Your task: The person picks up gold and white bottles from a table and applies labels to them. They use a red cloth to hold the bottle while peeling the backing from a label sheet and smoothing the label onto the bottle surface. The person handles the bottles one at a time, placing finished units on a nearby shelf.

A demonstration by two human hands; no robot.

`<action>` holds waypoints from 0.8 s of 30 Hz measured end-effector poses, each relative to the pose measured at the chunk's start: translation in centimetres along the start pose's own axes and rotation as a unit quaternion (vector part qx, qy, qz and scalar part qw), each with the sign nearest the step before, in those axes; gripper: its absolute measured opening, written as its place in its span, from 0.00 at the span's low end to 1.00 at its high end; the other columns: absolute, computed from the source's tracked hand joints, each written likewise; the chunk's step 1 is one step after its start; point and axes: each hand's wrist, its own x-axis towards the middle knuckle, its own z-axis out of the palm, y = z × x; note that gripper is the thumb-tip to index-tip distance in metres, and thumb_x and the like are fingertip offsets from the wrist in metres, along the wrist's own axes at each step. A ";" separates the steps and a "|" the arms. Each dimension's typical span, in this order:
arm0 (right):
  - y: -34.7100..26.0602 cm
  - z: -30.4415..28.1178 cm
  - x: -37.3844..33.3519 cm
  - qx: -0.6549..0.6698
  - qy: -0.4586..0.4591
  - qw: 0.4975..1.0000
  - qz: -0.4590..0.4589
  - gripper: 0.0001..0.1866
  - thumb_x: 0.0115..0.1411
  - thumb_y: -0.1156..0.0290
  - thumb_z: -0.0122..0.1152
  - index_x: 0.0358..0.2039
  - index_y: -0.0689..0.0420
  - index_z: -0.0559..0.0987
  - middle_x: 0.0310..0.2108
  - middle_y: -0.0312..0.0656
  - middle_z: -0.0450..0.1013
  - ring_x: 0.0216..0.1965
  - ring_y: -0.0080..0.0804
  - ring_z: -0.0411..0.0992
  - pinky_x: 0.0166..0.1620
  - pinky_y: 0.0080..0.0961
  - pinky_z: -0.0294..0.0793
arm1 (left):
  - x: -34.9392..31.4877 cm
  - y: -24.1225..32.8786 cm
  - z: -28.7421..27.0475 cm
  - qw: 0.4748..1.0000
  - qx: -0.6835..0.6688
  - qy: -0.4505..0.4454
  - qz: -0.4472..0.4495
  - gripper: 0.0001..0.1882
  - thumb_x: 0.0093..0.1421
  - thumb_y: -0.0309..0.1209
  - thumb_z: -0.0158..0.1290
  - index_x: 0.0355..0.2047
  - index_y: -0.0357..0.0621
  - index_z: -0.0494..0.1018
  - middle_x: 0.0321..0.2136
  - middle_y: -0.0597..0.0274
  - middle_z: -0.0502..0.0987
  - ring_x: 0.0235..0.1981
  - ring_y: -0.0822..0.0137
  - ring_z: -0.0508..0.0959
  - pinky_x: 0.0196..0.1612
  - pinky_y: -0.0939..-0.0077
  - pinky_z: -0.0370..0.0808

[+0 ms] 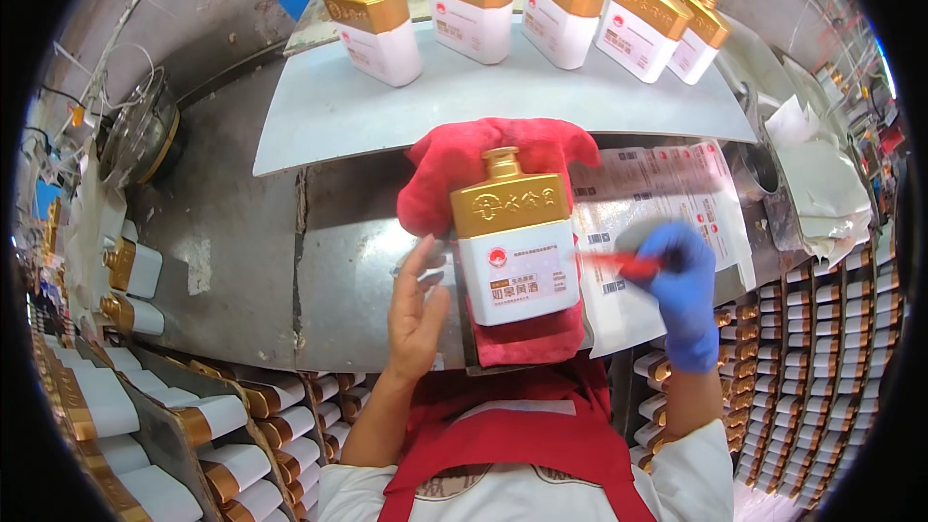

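A flat white bottle (pixel 517 266) with a gold shoulder and neck lies face up on a bunched red cloth (pixel 432 184) in front of me. Pink and gold printing shows on its front. My left hand (pixel 418 309), bare with fingers stretched out, is beside the bottle's left edge and holds nothing. To the right, my right hand (pixel 684 295) in a blue glove grips a slim red tool (pixel 628 266). Its tip points toward the bottle's right side, but motion blur hides what kind it is. Under that hand lies a sheet of printed labels (pixel 667 184).
Several matching bottles (pixel 469 14) stand along a pale curved board (pixel 319 121) at the back. Racks of white-and-gold bottles (pixel 232 464) fill the lower left, with more stacks (pixel 802 377) at right. A crumpled white sheet (pixel 812 169) and a metal cup (pixel 754 172) sit at right.
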 end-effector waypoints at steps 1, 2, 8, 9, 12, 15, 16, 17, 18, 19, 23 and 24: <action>0.4 -0.6 0.4 0.082 0.065 0.992 0.069 0.20 0.46 0.84 0.62 0.41 0.58 0.74 0.36 0.35 0.72 0.36 0.22 0.71 0.41 0.20 0.71 | 0.4 0.3 0.0 0.997 0.074 -0.011 0.031 0.29 0.59 0.24 0.44 0.61 0.36 0.55 0.58 0.51 0.59 0.58 0.59 0.61 0.59 0.67 0.58; 1.1 -1.0 0.2 0.113 0.091 0.986 0.088 0.20 0.46 0.84 0.61 0.43 0.59 0.73 0.38 0.35 0.72 0.38 0.23 0.70 0.43 0.20 0.71 | 0.9 0.8 0.1 0.987 0.147 -0.021 0.064 0.28 0.59 0.24 0.44 0.61 0.35 0.55 0.59 0.50 0.59 0.59 0.58 0.61 0.60 0.66 0.57; 5.9 -1.9 -1.8 0.191 0.089 0.960 0.187 0.22 0.48 0.83 0.56 0.46 0.62 0.71 0.42 0.38 0.69 0.44 0.23 0.68 0.48 0.21 0.68 | 3.6 4.4 2.8 0.902 0.391 -0.098 0.154 0.31 0.60 0.29 0.44 0.63 0.36 0.51 0.65 0.43 0.44 0.66 0.48 0.44 0.65 0.61 0.40; 6.2 -2.1 -2.0 0.196 0.085 0.959 0.189 0.22 0.47 0.83 0.57 0.46 0.62 0.71 0.42 0.38 0.70 0.44 0.24 0.68 0.48 0.21 0.68 | 3.7 4.4 3.2 0.898 0.397 -0.102 0.158 0.31 0.60 0.29 0.44 0.63 0.37 0.51 0.65 0.43 0.43 0.66 0.48 0.44 0.65 0.60 0.40; 5.1 -2.1 -1.8 0.163 0.060 0.969 0.173 0.19 0.47 0.85 0.58 0.42 0.62 0.74 0.41 0.38 0.72 0.44 0.24 0.69 0.48 0.22 0.68 | 3.7 4.2 3.9 0.899 0.397 -0.094 0.163 0.32 0.58 0.29 0.49 0.62 0.35 0.53 0.63 0.37 0.46 0.63 0.43 0.47 0.64 0.58 0.44; 2.1 -0.3 -0.3 0.091 0.014 0.994 0.059 0.17 0.45 0.87 0.59 0.37 0.60 0.77 0.39 0.40 0.74 0.44 0.26 0.70 0.46 0.24 0.69 | 2.7 2.4 2.6 0.947 0.285 -0.069 0.130 0.33 0.58 0.30 0.49 0.62 0.33 0.51 0.63 0.39 0.47 0.64 0.46 0.47 0.64 0.60 0.43; 1.5 0.8 0.6 0.066 -0.004 0.998 0.007 0.16 0.45 0.87 0.60 0.36 0.59 0.78 0.39 0.40 0.75 0.43 0.26 0.71 0.46 0.25 0.70 | 2.0 1.8 2.1 0.960 0.251 -0.051 0.109 0.33 0.61 0.36 0.46 0.62 0.33 0.50 0.63 0.41 0.48 0.65 0.48 0.49 0.64 0.61 0.45; 1.3 1.7 2.1 -0.041 -0.049 0.987 -0.145 0.16 0.44 0.87 0.60 0.34 0.55 0.79 0.39 0.41 0.75 0.40 0.32 0.73 0.42 0.28 0.72 | 1.5 1.4 2.1 0.972 0.209 -0.039 0.102 0.33 0.62 0.38 0.45 0.62 0.33 0.50 0.63 0.42 0.49 0.65 0.49 0.49 0.64 0.61 0.46; 0.8 3.1 3.3 -0.136 -0.074 0.957 -0.246 0.17 0.42 0.86 0.61 0.34 0.53 0.79 0.39 0.41 0.75 0.37 0.37 0.73 0.39 0.31 0.72 | 1.0 1.3 2.2 0.981 0.166 -0.024 0.093 0.33 0.63 0.40 0.44 0.62 0.33 0.50 0.63 0.42 0.49 0.65 0.49 0.50 0.64 0.61 0.48; 1.1 4.4 3.7 -0.164 -0.103 0.938 -0.288 0.16 0.44 0.82 0.60 0.35 0.52 0.79 0.37 0.39 0.75 0.36 0.38 0.72 0.40 0.32 0.72 | 0.9 1.2 2.2 0.989 0.120 -0.012 0.087 0.34 0.63 0.42 0.43 0.63 0.33 0.50 0.63 0.43 0.50 0.64 0.49 0.51 0.63 0.61 0.49; 2.2 4.3 -1.4 -0.274 -0.294 0.858 -0.320 0.17 0.48 0.73 0.58 0.41 0.46 0.78 0.28 0.36 0.70 0.32 0.36 0.72 0.38 0.30 0.74 | -0.2 1.3 0.7 0.969 0.223 -0.028 0.101 0.37 0.63 0.50 0.41 0.63 0.35 0.51 0.62 0.43 0.51 0.64 0.50 0.52 0.62 0.60 0.51; 1.3 3.7 -2.2 -0.254 -0.290 0.875 -0.292 0.20 0.45 0.74 0.60 0.41 0.43 0.78 0.26 0.36 0.69 0.31 0.35 0.71 0.36 0.29 0.73 | -0.7 1.3 0.4 0.963 0.251 -0.024 0.097 0.37 0.62 0.52 0.43 0.62 0.36 0.54 0.62 0.41 0.53 0.64 0.48 0.52 0.62 0.58 0.51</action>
